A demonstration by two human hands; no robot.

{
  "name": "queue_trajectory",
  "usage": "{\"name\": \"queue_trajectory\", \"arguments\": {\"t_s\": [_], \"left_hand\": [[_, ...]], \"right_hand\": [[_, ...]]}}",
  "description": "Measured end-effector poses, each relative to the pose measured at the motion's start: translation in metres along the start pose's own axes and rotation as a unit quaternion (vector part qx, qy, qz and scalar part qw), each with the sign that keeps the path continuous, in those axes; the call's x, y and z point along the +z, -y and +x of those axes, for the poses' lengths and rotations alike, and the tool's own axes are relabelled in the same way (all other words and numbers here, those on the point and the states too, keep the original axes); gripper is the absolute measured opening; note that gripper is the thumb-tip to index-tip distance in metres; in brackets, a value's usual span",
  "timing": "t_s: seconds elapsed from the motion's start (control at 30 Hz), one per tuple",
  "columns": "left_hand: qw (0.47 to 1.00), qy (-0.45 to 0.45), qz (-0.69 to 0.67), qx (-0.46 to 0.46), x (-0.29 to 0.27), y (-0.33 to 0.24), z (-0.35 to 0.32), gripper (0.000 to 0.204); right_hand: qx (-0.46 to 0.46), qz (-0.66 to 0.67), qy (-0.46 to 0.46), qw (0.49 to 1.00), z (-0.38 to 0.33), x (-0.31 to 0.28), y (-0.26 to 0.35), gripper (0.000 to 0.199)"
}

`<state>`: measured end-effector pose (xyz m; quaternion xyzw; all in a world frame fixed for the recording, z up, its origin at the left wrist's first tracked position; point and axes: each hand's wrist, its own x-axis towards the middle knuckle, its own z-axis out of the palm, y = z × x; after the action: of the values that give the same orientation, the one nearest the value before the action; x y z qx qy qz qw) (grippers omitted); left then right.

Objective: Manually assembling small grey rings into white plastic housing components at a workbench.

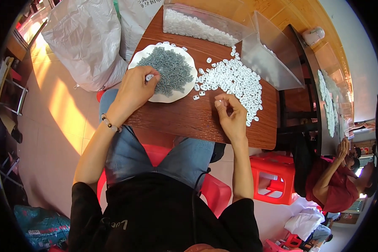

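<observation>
My left hand (137,87) is closed over the left side of a scalloped white plate, pinching a small white oval piece (149,77) between thumb and fingers. The plate (192,64) holds a heap of small grey-green rod-like pieces (170,67). At the near left edge of a spread of white oval pieces with holes (235,77), my right hand (232,114) has its thumb and forefinger pressed together. Whatever is at those fingertips is too small to make out.
A clear bin of white pieces (201,26) stands at the table's back, with another translucent bin (271,61) to its right. White sacks (86,40) stand at the left. A co-worker in a dark red top (334,185) sits right, near a red stool (273,178).
</observation>
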<state>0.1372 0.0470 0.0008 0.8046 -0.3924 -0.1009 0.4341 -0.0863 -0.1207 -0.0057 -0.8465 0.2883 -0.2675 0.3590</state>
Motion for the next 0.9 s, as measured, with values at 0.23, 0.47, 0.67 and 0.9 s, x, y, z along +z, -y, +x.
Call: {"name": "queue_trajectory", "arguments": {"t_s": [0.23,0.47,0.67,0.9], "left_hand": [[0.991,0.046,0.114,0.046,-0.001,-0.002,0.013,0.015],[0.978,0.026,0.176,0.108,0.009,0.008,0.019,0.009],[0.967,-0.005,0.195,0.165,0.011,0.014,0.019,0.009],[0.989,-0.007,0.106,0.104,0.01,0.008,0.028,0.013]], "right_hand": [[0.025,0.052,0.036,0.998,-0.011,-0.01,-0.005,0.017],[0.005,0.018,0.003,1.0,-0.016,-0.006,-0.013,0.017],[-0.002,0.017,0.007,1.0,-0.015,0.001,-0.012,0.015],[0.002,0.013,0.01,1.0,-0.014,0.005,-0.006,0.014]]}}
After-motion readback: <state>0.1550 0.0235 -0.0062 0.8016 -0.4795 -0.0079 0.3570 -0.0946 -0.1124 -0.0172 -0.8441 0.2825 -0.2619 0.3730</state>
